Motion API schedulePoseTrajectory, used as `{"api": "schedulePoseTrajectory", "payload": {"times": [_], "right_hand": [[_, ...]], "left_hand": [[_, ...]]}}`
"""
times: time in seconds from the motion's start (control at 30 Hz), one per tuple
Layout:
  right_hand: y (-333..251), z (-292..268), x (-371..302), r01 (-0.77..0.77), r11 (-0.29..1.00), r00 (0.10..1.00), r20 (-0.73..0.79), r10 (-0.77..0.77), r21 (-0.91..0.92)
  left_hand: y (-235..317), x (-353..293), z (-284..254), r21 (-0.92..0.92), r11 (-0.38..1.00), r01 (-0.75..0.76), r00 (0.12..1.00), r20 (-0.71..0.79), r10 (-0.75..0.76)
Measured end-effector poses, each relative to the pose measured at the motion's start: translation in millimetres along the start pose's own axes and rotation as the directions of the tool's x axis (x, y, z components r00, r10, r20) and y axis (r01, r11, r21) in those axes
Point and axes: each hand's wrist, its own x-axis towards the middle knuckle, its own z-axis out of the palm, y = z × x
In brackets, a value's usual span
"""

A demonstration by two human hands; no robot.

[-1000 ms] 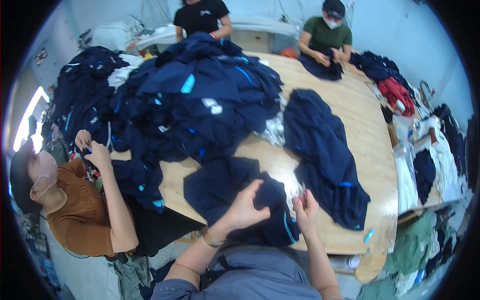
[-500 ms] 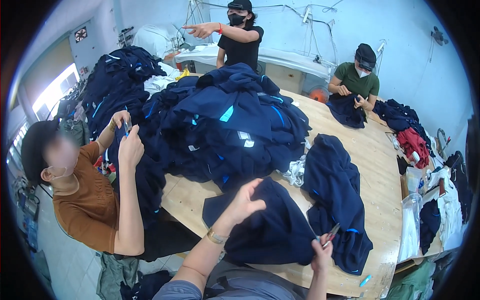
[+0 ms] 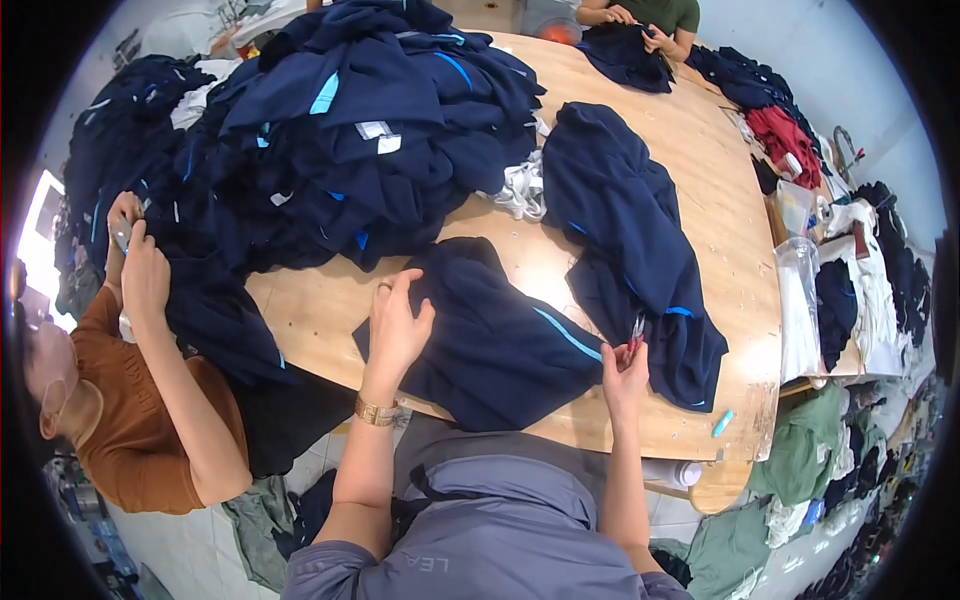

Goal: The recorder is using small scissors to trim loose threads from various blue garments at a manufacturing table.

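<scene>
A navy garment piece (image 3: 480,340) with a light blue strip along its right edge lies on the table in front of me. Over its left part, my left hand (image 3: 395,325) hovers with thumb and fingers apart, holding nothing. My right hand (image 3: 625,372) is at the garment's right corner, closed around small red-handled scissors (image 3: 637,335) whose blades point away from me. Its fingertips also meet the end of the light blue strip. Just beyond the scissors lies a second navy garment (image 3: 630,220), stretched lengthwise on the table.
A large heap of navy garments (image 3: 340,130) covers the table's far left. White straps (image 3: 522,188) lie beside it. A light blue marker (image 3: 722,424) rests near the right edge. A co-worker in brown (image 3: 170,420) works at my left; another person's hands (image 3: 640,28) handle navy cloth across the table.
My view has tipped downward. The garment before me has shifted, showing its light blue strip. The scissors in my right hand have turned from pointing right to pointing away.
</scene>
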Motion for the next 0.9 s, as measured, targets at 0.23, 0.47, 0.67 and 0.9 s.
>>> {"api": "schedulePoseTrajectory", "payload": {"times": [0.23,0.47,0.67,0.9], "right_hand": [[0,4,-14,0.015,0.999,1.0,0.021,-0.014,-0.048],[34,-1,-24,0.008,0.999,0.99,0.138,-0.002,-0.045],[-44,8,-33,0.191,0.932,0.964,0.236,-0.12,-0.307],[-6,40,-25,0.206,0.977,0.941,0.287,-0.181,-0.057]], "left_hand": [[44,-6,32,-0.182,0.977,0.111,0.971,0.23,-0.068],[60,-36,72,0.374,0.926,-0.052,0.972,0.231,-0.039],[53,-48,86,0.351,0.936,0.0,0.998,0.066,-0.025],[46,-47,75,0.336,0.936,0.102,0.994,0.001,-0.109]]}}
